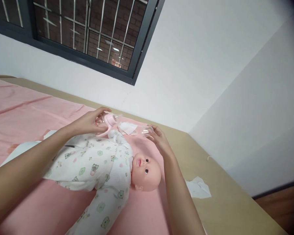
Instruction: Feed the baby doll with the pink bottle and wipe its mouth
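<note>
My left hand (94,122) is wrapped round a clear baby bottle (110,120) with a pink collar and handle, its teat end pointing right. In my right hand (159,137) is a clear dome-shaped cap (147,131), held between fingers and thumb, apart from the bottle. Between the two hands, a white tissue (127,128) lies on the pink cloth. Below them a baby doll (147,173) lies on its back, head to the right, dressed in a white patterned suit (100,163).
The pink cloth (39,101) covers much of the wooden surface (181,140). Another white tissue (199,187) lies right of my right forearm. Beyond the surface stand white walls (186,58) and a dark-framed window (88,60) with bars.
</note>
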The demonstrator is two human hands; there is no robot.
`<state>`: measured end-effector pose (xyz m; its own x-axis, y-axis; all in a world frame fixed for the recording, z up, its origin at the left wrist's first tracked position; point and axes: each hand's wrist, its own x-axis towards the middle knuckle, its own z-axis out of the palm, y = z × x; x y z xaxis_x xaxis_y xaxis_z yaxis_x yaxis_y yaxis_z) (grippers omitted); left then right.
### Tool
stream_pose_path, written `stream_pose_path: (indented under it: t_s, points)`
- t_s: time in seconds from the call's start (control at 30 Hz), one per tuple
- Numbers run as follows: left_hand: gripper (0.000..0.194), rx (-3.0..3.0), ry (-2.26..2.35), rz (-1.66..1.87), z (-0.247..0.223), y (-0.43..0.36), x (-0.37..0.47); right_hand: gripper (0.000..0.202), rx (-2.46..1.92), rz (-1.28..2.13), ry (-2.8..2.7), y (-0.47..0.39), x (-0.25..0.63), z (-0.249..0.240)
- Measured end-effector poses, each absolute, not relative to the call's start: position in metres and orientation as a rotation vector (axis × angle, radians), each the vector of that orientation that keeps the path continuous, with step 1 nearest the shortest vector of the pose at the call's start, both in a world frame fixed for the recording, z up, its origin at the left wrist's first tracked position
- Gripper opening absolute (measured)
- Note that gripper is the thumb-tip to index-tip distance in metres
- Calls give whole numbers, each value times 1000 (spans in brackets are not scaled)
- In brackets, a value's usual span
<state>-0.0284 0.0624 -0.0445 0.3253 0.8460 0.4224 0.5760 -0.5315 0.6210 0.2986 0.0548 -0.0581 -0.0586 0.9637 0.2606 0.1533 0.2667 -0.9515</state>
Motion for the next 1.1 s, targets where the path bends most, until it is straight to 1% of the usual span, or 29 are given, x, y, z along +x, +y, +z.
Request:
stream_pose_path:
  t_s: [0.13, 0.27, 0.5, 0.67, 0.87, 1.1]
  points:
    - [63, 2362, 1172, 967, -37, 44, -14, 40, -1083, 879, -1619, 29, 280, -32]
    - [65, 2439, 1113, 858, -34, 35, -6, 39, -1067, 826, -1717, 10, 260, -21]
    - [64, 2537, 1068, 818, -33, 25, 1, 40, -1184, 751, -1753, -4, 239, -20]
    - [60, 2601, 1025, 813, -33, 21, 4, 41, -1186, 697, -1780, -10, 230, -20]
    - [55, 2634, 1007, 831, -32, 16, 6, 36, -1150, 643, -1829, -12, 226, -22]
    - [54, 2648, 1017, 847, -33, 18, 5, 35, -1163, 579, -1813, -14, 223, -24]
